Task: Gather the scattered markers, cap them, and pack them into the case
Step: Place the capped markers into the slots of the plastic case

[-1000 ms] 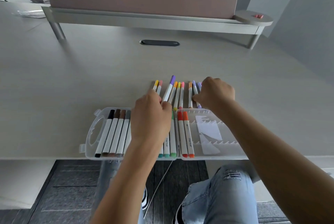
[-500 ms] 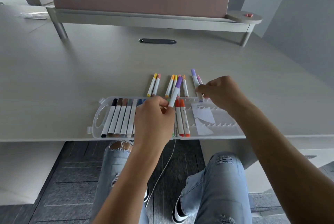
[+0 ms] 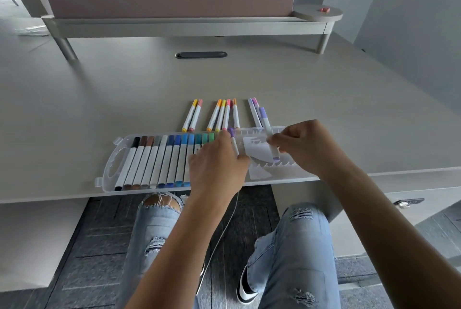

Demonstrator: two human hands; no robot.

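A clear plastic marker case (image 3: 112, 169) lies open at the desk's near edge, its left half filled with several capped markers (image 3: 159, 156) from black through blue to green. My left hand (image 3: 214, 169) holds a purple-capped marker (image 3: 234, 142) over the case's middle. My right hand (image 3: 301, 149) pinches a lilac marker (image 3: 267, 125) above the case's bare slotted right half. Behind the case lie loose capped markers: a yellow and pink pair (image 3: 192, 115), several orange-to-pink ones (image 3: 223, 115), and two pale purple ones (image 3: 255, 114).
A raised shelf (image 3: 189, 26) on legs with a pink panel behind it crosses the back of the desk. A dark cable slot (image 3: 200, 55) sits in the desktop's middle. My knees in torn jeans are below the desk edge.
Both hands drew back from the loose row to over the case. The left hand's purple marker came down toward the slots, and the right hand lifted a lilac marker from the row.
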